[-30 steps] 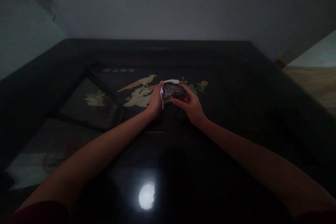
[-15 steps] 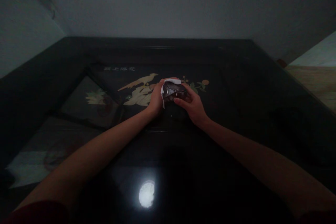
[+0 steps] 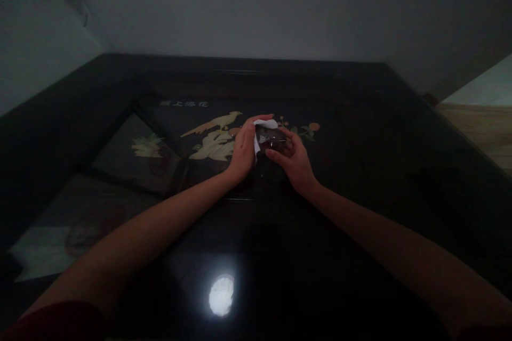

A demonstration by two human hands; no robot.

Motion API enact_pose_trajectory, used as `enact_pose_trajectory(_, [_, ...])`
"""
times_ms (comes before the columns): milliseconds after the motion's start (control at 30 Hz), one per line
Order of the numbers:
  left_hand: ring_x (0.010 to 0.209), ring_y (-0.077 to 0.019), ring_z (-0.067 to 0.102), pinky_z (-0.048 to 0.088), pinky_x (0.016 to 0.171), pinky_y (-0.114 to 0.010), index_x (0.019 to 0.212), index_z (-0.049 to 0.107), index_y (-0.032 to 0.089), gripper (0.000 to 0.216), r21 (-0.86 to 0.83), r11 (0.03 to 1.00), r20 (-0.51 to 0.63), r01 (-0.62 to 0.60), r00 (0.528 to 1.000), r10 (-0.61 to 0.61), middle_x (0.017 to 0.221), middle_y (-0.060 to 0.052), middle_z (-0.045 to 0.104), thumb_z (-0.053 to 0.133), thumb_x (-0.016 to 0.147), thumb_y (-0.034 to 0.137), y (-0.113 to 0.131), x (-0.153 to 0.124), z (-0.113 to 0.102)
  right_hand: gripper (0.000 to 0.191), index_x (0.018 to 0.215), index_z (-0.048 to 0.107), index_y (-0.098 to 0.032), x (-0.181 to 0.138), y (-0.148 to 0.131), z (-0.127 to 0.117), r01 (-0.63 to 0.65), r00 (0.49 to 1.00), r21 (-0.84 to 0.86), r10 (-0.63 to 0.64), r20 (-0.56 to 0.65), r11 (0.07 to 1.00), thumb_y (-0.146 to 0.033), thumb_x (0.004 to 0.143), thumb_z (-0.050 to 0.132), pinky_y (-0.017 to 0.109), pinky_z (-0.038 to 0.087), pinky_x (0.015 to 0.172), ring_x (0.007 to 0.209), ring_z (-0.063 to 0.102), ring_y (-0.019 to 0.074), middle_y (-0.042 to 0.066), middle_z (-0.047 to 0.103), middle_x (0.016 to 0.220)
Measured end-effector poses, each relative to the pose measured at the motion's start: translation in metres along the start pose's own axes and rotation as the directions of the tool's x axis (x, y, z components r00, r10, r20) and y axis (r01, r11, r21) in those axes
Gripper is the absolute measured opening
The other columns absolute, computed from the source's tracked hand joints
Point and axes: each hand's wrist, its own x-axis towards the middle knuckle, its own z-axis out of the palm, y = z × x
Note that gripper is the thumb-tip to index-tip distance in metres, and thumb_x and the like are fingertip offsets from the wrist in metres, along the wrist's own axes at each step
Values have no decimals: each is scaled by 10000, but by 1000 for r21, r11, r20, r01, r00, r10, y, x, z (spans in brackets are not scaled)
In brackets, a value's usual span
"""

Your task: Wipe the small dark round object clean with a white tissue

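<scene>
Between my hands, over the middle of the dark glossy table (image 3: 360, 181), is a dark, shiny, see-through object (image 3: 273, 139); its exact kind I cannot make out in the dim light. My right hand (image 3: 296, 162) grips its right side, thumb at the near edge and fingers round the back. A white tissue (image 3: 266, 124) lies along the object's far and left sides. My left hand (image 3: 243, 152) presses that tissue against the object, its fingers reaching behind it and partly hidden.
The tabletop bears an inlaid pale bird (image 3: 220, 120), flowers and written characters (image 3: 184, 103). A bright round reflection (image 3: 221, 295) shines near its front. A grey wall (image 3: 240, 5) stands behind the far edge. Wood-toned floor (image 3: 472, 128) shows at the right.
My left hand and the tissue have shifted slightly to the right round the object, and the left fingers now extend more behind it. My right hand keeps its grip.
</scene>
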Motion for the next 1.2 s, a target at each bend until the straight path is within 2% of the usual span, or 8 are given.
enact_pose_trajectory(133, [1027,-258,642,488,917,-404,929,645,183,428,-323,875,84,360,932,-353,981,-91,711,385,873,518,-14,6,0,653,1158,528,-255,-1,-5,0,10,999,-26,-9,50,1000,-392,593,825,436,451,1035,1126,592,252,67,615,1204])
enact_pose_trajectory(300, [989,-248,656,501,898,-389,895,625,174,342,-418,805,28,421,892,-452,895,-73,722,450,850,465,-17,6,0,691,1233,521,-270,1,-6,0,55,996,-58,-51,76,997,-415,620,807,464,399,1083,1248,498,271,61,536,1341])
enact_pose_trajectory(467, [1030,-223,639,477,934,-361,999,622,164,336,-418,840,-19,345,922,-388,1006,-81,710,413,888,402,-12,4,5,749,1209,501,-237,4,2,-1,34,997,-31,-36,-70,999,-371,559,848,444,456,1025,1140,581,258,96,584,1254])
enact_pose_trajectory(567, [1045,-209,627,457,959,-347,1048,621,181,339,-350,897,-84,270,945,-317,1086,-76,687,406,907,402,-12,3,5,648,1144,522,-218,6,8,-3,41,993,16,-39,-113,999,-372,594,829,432,477,991,1076,621,248,101,625,1174])
enact_pose_trajectory(700, [1110,-204,584,424,994,-352,1135,602,231,397,-144,976,-110,163,978,-179,1215,-61,625,373,934,486,-12,-1,1,523,1142,577,-202,8,10,-4,48,993,-47,-53,-101,998,-413,695,750,443,416,1052,1167,573,248,105,620,1221])
enact_pose_trajectory(933, [1221,-200,495,342,1074,-359,1195,537,270,391,127,991,-122,50,992,-35,1320,-66,534,362,940,509,-2,-7,2,566,1240,548,-190,6,2,0,-5,998,35,7,-54,999,-394,736,706,424,408,1070,1188,568,233,100,593,1299])
enact_pose_trajectory(1067, [1251,-212,472,334,1083,-389,1225,496,266,402,155,986,-90,60,995,-46,1355,-82,498,344,943,510,0,-11,5,595,1204,558,-210,5,-2,0,-4,1000,16,4,16,1000,-383,672,761,419,423,1059,1147,595,236,83,624,1253])
enact_pose_trajectory(1200, [1357,-199,354,237,1146,-391,1283,448,255,409,225,974,-26,-22,999,29,1449,-89,402,329,959,474,3,-15,8,690,1204,532,-228,6,-2,0,-14,1000,47,13,21,999,-357,590,818,415,432,1053,1149,593,245,83,621,1251])
